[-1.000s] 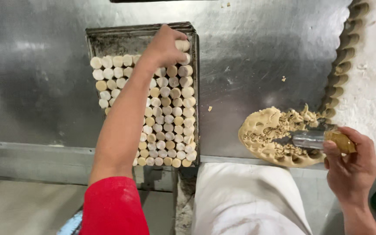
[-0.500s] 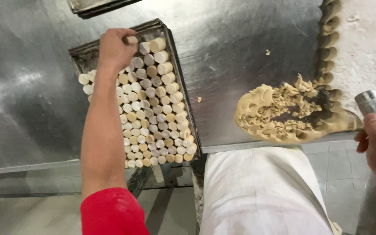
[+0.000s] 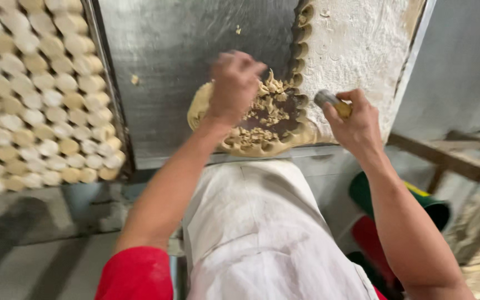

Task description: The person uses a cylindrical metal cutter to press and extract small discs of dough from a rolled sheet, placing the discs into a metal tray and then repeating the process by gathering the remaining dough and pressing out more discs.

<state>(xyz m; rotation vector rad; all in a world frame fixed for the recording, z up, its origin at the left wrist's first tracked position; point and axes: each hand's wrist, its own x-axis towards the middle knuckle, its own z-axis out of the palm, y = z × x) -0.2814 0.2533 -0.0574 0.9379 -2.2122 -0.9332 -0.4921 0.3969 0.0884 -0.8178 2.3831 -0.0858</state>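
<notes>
At the table's near edge: a ragged sheet of dough [image 3: 251, 130] lies on the steel table [image 3: 184, 50]; its middle is cut away to dark metal strewn with crumbly scraps, and a thicker rim is left along the near side.
Left hand: the left hand [image 3: 234, 83] hovers over the far left part of the dough sheet, blurred, fingers bunched together and pointing down at the scraps; whether they pinch a piece cannot be told.
Right hand: the right hand [image 3: 356, 119] sits just right of the dough sheet, fingers wrapped around a small metal cylinder cutter [image 3: 329, 101] whose open end points toward the dough.
Floured strip: right of and beyond the dough sheet, a floured dough strip [image 3: 356, 44] has a scalloped left edge of round cut-outs.
Tray: well left of the dough sheet, a metal tray [image 3: 106, 89] holds close rows of small round dough pieces [image 3: 40, 100].
Near side: below the dough sheet, a white apron [image 3: 256, 222] and a red sleeve [image 3: 134, 275].
</notes>
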